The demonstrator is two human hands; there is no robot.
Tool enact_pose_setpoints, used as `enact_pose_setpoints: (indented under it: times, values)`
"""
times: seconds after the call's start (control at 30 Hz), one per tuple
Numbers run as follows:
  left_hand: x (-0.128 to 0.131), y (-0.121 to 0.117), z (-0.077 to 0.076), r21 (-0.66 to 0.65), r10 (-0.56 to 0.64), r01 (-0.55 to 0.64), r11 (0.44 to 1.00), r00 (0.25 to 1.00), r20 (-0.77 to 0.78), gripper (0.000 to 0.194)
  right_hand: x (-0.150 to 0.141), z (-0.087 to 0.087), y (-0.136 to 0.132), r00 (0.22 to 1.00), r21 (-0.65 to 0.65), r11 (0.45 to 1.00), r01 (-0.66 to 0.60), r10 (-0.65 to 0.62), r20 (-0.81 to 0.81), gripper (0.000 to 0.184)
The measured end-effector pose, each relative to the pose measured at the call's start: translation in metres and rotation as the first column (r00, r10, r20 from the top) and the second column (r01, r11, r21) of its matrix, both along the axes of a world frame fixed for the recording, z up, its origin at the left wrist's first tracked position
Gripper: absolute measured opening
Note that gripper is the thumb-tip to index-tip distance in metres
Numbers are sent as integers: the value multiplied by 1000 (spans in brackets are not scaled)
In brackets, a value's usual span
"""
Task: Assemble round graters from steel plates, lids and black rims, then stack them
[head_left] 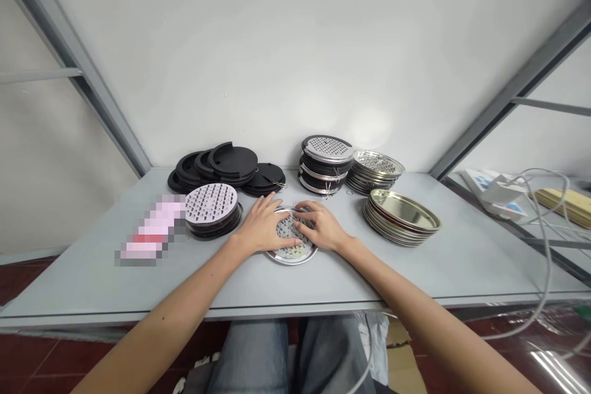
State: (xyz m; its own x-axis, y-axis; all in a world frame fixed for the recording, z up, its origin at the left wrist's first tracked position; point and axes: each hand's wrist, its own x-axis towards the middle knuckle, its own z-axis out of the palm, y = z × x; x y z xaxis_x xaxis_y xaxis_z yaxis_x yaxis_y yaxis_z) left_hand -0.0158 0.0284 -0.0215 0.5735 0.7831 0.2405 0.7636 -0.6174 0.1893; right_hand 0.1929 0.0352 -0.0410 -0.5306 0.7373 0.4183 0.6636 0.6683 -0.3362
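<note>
A round metal grater disc [295,252] lies flat on the table in front of me, its shiny rim and raised teeth showing between my hands. My left hand [264,226] grips it from the left, fingers over the far rim and thumb stretched across the face. From the right, my right hand [325,228] holds the same disc, with curled fingers at the far rim and its thumb on the toothed surface. Close to my left hand stands a stack topped by a light-coloured grater disc [211,203]. The disc's far edge is partly hidden by fingers.
Black round trays [233,161] and flat black discs [265,177] lie at the back left. Behind my hands stand a bundled grater stack [327,149] and more metal graters [377,163]. Shiny round plates [404,209] are piled right. A pixelated pink item [154,228] lies left; a white cable [548,258] hangs right.
</note>
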Motion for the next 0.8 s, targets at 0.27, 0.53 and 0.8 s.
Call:
enact_pose_setpoints:
  times: [0.27, 0.53, 0.8]
  values:
    - [0, 0, 0, -9, -5, 6, 1000, 999, 34, 73, 0, -3, 0, 1000, -31, 999, 20, -21, -14, 30]
    - [-1, 1, -4, -3, -11, 11, 1000, 999, 41, 74, 2, -5, -1, 994, -50, 998, 38, -42, -97, 31]
    - [0, 0, -3, -8, -8, 9, 1000, 999, 49, 74, 1, -2, -1, 998, -40, 999, 16, -18, -60, 30]
